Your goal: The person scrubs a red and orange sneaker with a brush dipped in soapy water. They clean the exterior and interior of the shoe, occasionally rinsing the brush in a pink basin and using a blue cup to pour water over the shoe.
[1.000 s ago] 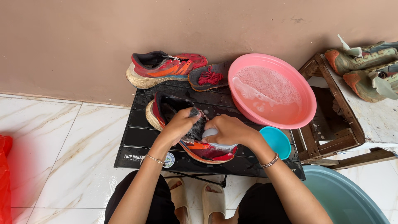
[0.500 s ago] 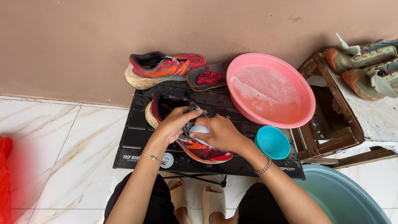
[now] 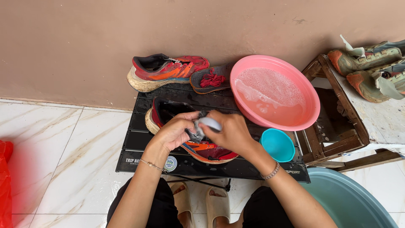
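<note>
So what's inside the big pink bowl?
The pink bowl holds soapy water, with white foam across the top near the back. Its bottom shows only dimly through the cloudy water, so anything lying down there stays hidden. Nothing floats on it.

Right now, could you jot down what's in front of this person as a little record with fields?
Left hand: grips the red and orange shoe lying on the black folding table
Right hand: presses a pale brush against that shoe
Behind: second shoe and an insole with red laces, by the wall
Right of the hands: pink basin of soapy water, small teal bowl
Far right: muddy green shoes on a wooden stool
</note>
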